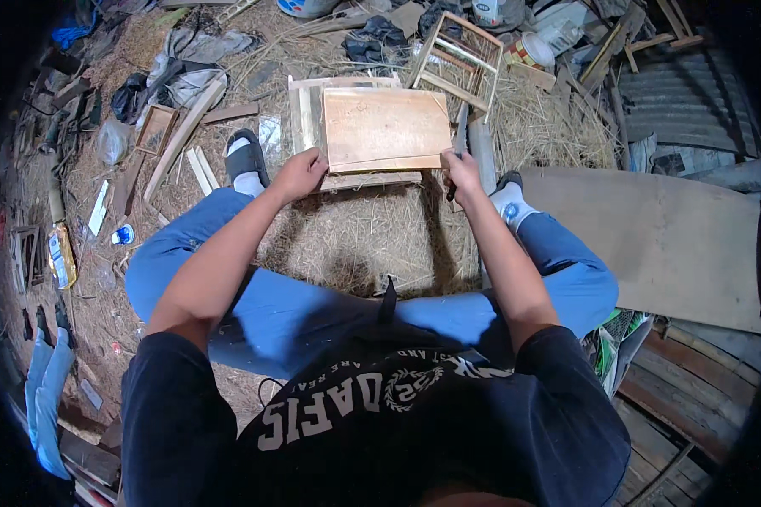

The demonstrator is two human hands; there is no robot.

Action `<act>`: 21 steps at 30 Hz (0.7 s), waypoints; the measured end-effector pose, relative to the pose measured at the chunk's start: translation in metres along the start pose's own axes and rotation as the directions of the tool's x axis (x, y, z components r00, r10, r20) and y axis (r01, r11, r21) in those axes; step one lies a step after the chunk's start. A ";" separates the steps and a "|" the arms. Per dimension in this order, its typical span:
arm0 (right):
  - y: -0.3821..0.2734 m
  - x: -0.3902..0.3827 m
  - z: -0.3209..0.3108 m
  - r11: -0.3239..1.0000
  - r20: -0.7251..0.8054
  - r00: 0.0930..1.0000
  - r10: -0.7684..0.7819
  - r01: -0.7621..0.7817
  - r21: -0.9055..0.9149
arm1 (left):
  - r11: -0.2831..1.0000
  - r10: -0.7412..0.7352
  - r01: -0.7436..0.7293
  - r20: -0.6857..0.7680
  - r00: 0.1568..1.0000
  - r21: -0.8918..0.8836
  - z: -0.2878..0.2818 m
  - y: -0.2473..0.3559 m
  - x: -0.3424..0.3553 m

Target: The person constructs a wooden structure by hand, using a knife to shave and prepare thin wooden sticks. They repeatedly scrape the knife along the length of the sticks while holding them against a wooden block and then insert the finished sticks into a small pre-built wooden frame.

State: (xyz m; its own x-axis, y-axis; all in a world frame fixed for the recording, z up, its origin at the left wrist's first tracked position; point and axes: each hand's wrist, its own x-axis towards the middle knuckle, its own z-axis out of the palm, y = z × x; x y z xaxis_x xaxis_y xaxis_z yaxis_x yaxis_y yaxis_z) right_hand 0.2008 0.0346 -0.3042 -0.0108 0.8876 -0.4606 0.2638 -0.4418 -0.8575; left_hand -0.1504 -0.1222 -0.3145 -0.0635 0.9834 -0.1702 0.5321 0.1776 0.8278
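A flat, light-brown wooden board (387, 127) lies across a low wooden stand of pale planks (306, 118) between my feet. My left hand (303, 173) is closed at the board's near left corner, its thumb over the edge. At the near right corner, my right hand (462, 176) is wrapped around the dark handle of a long-bladed tool (462, 128). Its grey blade points away from me beside the board's right edge; whether it is a saw or a knife I cannot tell. My right thumb is by the board's corner, and contact there is unclear.
An open wooden frame (458, 61) stands just beyond the board. Straw covers the ground, with scrap wood (186, 139) at left and a large flat panel (651, 241) at right. A bucket (530, 52) sits at back right. Blue-trousered legs (46, 389) show at far left.
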 end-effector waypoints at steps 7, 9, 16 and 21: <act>0.012 -0.002 0.004 0.995 -0.045 0.995 -0.092 0.090 -0.040 | 0.999 -0.051 0.051 0.027 0.998 0.005 0.000 -0.008 0.010; 0.020 0.002 0.002 0.987 -0.076 0.986 -0.149 0.143 -0.079 | 0.999 -0.043 0.043 0.027 0.999 -0.005 0.001 -0.007 0.011; 0.040 0.017 0.002 0.912 -0.258 0.897 -0.358 0.276 -0.304 | 0.999 -0.038 0.038 0.011 0.999 0.006 0.001 0.006 0.011; 0.035 -0.023 0.023 0.867 -0.107 0.945 -0.309 0.234 -0.439 | 0.995 -0.083 0.083 0.005 0.997 0.047 -0.003 0.004 0.008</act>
State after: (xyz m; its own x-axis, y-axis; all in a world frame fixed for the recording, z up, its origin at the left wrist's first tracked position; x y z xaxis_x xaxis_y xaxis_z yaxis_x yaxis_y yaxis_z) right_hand 0.1879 -0.0045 -0.3286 0.0117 0.9893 -0.1456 0.6500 -0.1182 -0.7507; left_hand -0.1507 -0.1138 -0.3108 -0.1035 0.9651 -0.2406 0.5641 0.2562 0.7850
